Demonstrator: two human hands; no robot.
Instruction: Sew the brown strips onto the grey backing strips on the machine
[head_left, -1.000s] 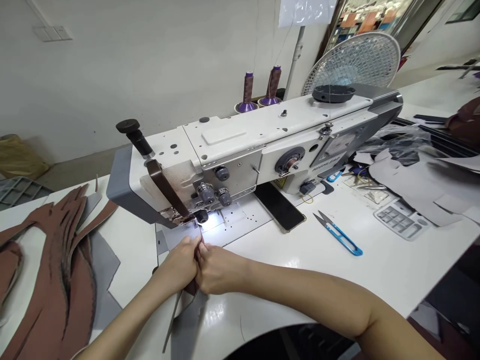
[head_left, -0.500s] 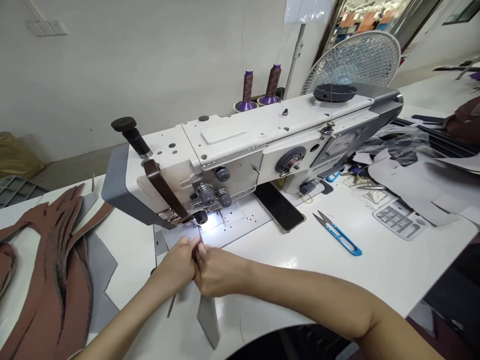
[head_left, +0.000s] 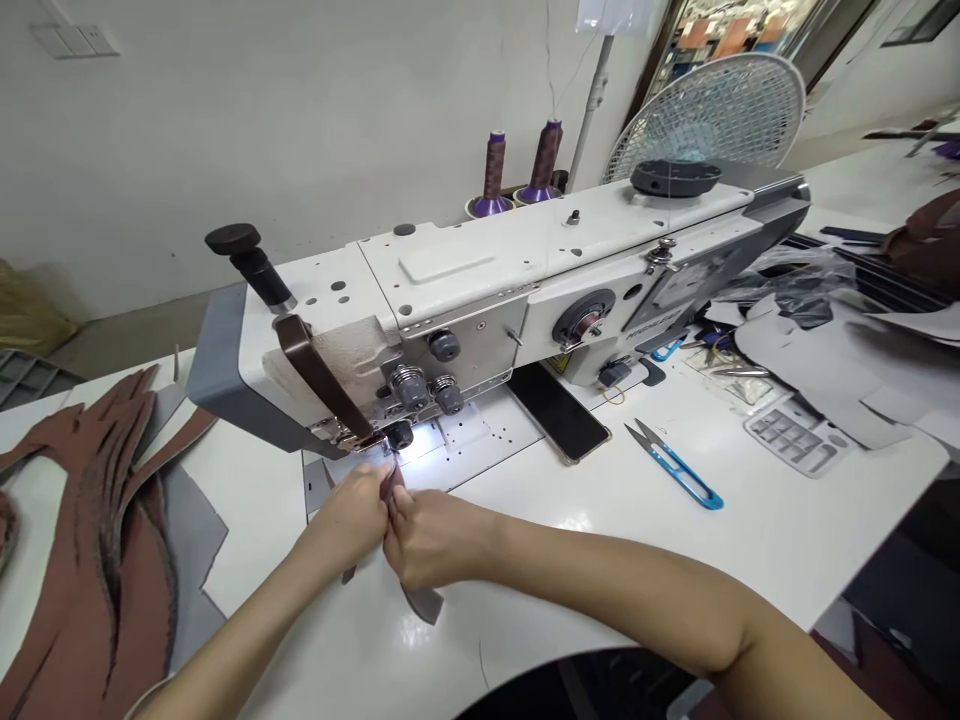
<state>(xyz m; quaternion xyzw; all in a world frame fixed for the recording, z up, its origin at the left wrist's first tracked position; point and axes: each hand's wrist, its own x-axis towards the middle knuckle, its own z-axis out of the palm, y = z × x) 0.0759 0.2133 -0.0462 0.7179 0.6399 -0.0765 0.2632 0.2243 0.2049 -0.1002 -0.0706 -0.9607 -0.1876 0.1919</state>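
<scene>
Less of the brown strip's [head_left: 393, 482] grey end is showing below the hands than half a second ago. Its long axis is running from under the sewing machine's [head_left: 480, 270] needle area toward the person. "HIGHLEAD" is showing on the machine's side. Left hand [head_left: 355, 508] and right hand [head_left: 427, 538] are both pinching the strip, fingers curling closed, just before the machine.

Workshop: sewing machine [head_left: 487, 290], thread spools [head_left: 494, 168], perhaps leather pieces [head_left: 86, 520].

Less of the strip [head_left: 426, 605] now shows below the right hand [head_left: 429, 540].
</scene>
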